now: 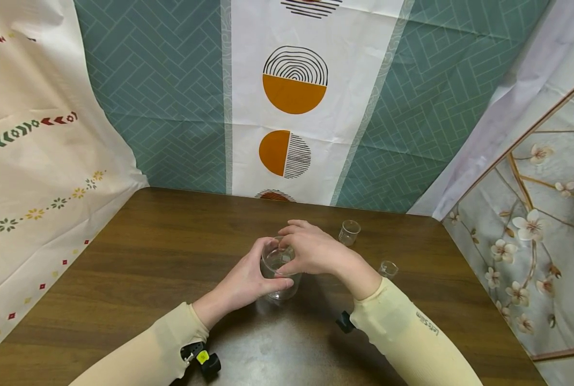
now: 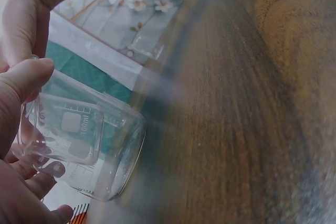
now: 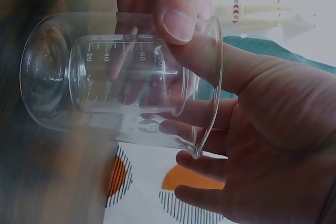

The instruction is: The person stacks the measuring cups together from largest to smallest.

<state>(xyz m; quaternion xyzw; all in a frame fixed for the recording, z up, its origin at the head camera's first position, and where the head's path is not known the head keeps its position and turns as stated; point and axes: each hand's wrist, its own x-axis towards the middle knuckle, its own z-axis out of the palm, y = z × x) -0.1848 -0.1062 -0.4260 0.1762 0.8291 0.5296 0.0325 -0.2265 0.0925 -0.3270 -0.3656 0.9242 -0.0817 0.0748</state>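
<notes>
A large clear glass beaker [image 1: 284, 292] stands upright on the wooden table in front of me. My left hand [image 1: 244, 279] grips it from the left, thumb on the near side and fingers round the far side. Inside it is a smaller 100 ml beaker [image 3: 100, 80] with white graduations, its base above the large beaker's floor. My right hand [image 1: 312, 250] reaches over the large beaker's mouth, and its thumb and fingers pinch the smaller beaker near the rim. In the left wrist view, the large beaker's base [image 2: 134, 156] shows near the tabletop.
Two more small glass beakers stand to the right on the table [image 1: 171, 236]: one farther back [image 1: 350, 234], the other [image 1: 388, 269] nearer, partly behind my right forearm. Patterned cloths hang along the back [image 1: 181, 107] and both sides.
</notes>
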